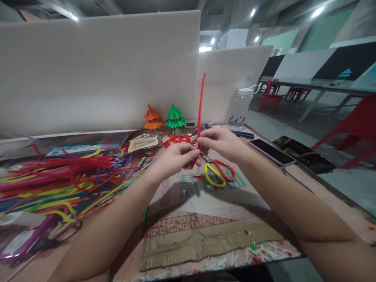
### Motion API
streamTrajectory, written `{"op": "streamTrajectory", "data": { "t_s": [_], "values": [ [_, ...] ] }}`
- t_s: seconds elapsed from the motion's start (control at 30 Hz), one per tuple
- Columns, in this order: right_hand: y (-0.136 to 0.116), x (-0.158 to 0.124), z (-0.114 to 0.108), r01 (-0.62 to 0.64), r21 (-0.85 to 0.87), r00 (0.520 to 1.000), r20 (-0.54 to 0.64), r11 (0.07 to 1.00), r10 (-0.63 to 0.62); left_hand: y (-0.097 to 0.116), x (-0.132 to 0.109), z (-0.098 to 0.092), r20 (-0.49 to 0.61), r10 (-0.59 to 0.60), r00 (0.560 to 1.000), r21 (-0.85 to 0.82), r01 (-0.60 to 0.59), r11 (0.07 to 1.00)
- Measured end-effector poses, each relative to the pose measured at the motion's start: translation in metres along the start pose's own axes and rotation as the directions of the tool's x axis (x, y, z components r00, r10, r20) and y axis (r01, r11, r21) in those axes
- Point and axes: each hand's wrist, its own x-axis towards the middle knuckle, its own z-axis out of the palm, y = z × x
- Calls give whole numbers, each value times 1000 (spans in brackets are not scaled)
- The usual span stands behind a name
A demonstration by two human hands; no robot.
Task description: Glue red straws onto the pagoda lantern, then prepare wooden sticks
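Both hands met above the worktop (129,252), grasping one upright red stem (201,103). The right hand (216,143) pinched it between thumb and fingers, with a long length rising free above the grip and leaning slightly right at the top. The left hand (182,156) had its fingertips closed on the lower part, just below the right one's; the stem's bottom end was partly hidden by the fingers. Behind the left hand lay a looped red piece (178,140). Scissors (217,171) with one yellow and one red handle rested just below the right hand, on a printed sheet over cardboard (176,248). Farther back stood an orange tree (152,117) and a green tree (175,119), with a clear bottle (237,111) to their right. Coloured stems (58,180) were heaped at the left.
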Motion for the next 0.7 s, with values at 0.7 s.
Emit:
{"op": "streamTrajectory", "data": {
  "t_s": [0.7],
  "values": [
    [-21, -9, -39, 129, -155, 974, -164, 979, -154, -60, 12, 29, -55, -23, 998, 630, 52, 775]
  ]
}}
